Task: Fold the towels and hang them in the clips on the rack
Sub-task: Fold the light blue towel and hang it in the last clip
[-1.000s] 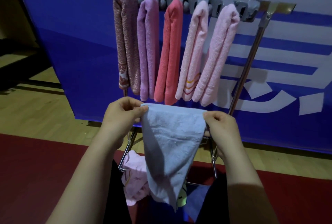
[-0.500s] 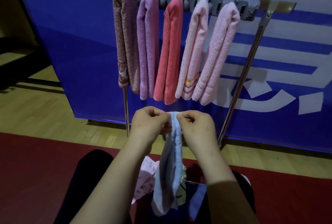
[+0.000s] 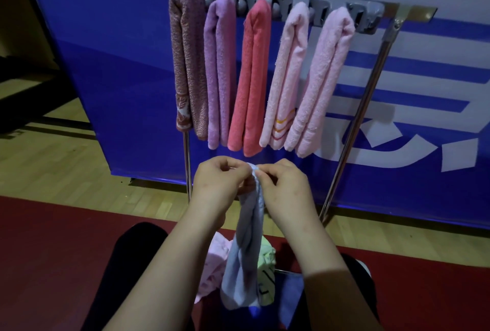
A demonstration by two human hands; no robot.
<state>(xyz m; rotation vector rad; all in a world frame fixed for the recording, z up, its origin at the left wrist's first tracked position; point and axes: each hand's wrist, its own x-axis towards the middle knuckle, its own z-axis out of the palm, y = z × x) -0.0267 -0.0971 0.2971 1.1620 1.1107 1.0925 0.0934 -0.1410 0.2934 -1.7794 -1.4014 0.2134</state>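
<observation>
Five folded towels [image 3: 252,78] hang in the grey plastic clip strip [image 3: 316,11] on the steel rack [image 3: 355,129]; the end clip [image 3: 367,16] at its right end looks free. Your left hand [image 3: 220,182] and right hand [image 3: 286,190] each keep a narrow pinching grip on the bunched top of the pale blue terry towel [image 3: 246,251], which dangles over the heap of loose cloths [image 3: 214,264]. Its layers look twisted, so one could slip from so light a pinch, or the lumpy fold could jam in that clip or drop from it.
</observation>
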